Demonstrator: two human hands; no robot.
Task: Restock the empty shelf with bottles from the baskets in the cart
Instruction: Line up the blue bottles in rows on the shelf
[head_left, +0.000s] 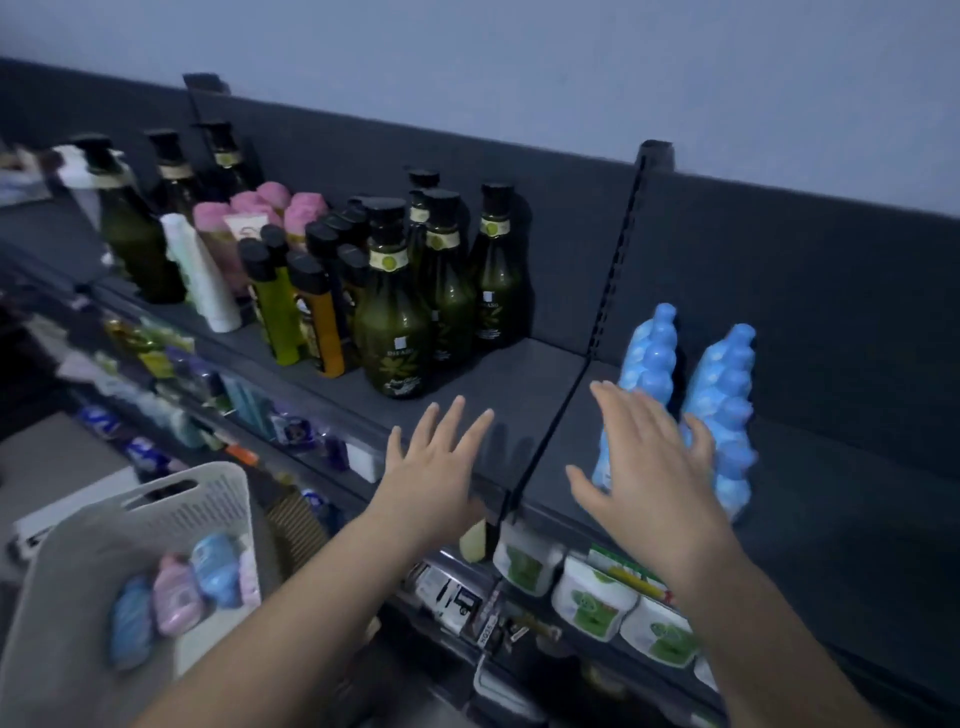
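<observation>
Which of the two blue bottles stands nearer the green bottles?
The left blue bottle, half behind the right hand; the other blue bottle stands farther right.

— Left hand (436, 467)?
— Flat, palm down, fingers straight and fanned apart, holding nothing.
— Right hand (644, 467)?
— Flat too, palm down, fingers straight, thumb splayed out to the left, gripping nothing.
— Arms?
— Left forearm (291, 613) and right forearm (737, 597) bare, stretched forward, wrists straight, hands level and apart.
</observation>
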